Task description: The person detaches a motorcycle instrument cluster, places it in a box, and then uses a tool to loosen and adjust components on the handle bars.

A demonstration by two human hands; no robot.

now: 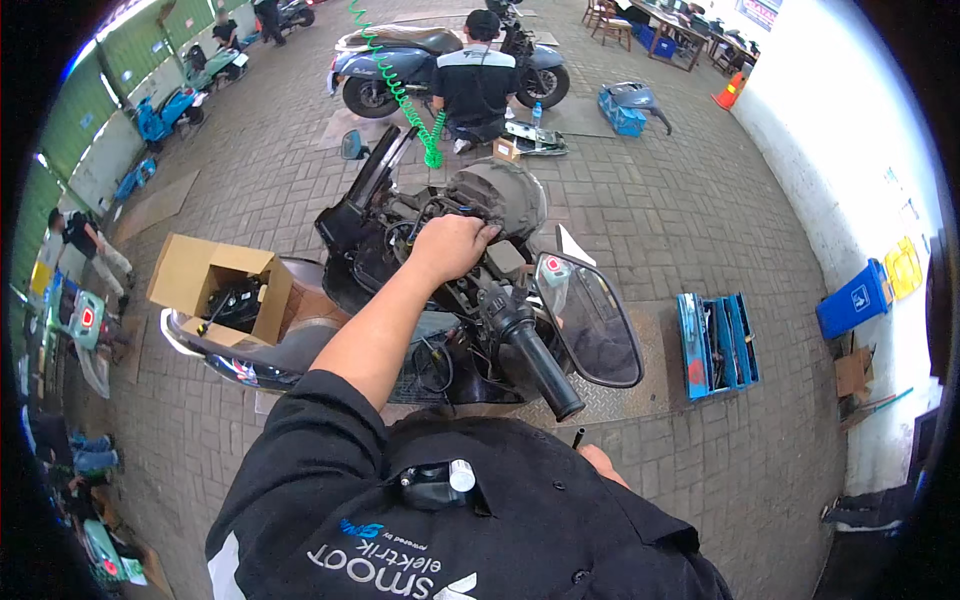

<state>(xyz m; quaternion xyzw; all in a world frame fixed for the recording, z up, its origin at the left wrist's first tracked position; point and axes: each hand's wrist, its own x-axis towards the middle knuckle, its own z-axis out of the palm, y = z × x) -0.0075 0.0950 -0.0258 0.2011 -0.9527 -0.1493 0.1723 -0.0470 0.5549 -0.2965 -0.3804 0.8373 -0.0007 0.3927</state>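
A scooter with its front panels off stands before me, its wires and frame bared around the handlebar [540, 368]. My left hand [452, 248] reaches across to this open front section, palm down with its fingers curled over the parts. Whatever lies under those fingers is hidden. Low at my right side, my right hand [603, 465] shows only in part beyond my shirt. A thin black rod-like tool [579, 437] sticks up from it; its other end is out of sight. The right mirror [590, 320] juts out beside the black grip.
An open cardboard box [222, 290] with black parts sits on the scooter's seat. To the right, a blue toolbox [718, 345] lies open on the paving. A coiled green hose [395, 85] hangs ahead, near a person [476, 85] crouching by another scooter [400, 65].
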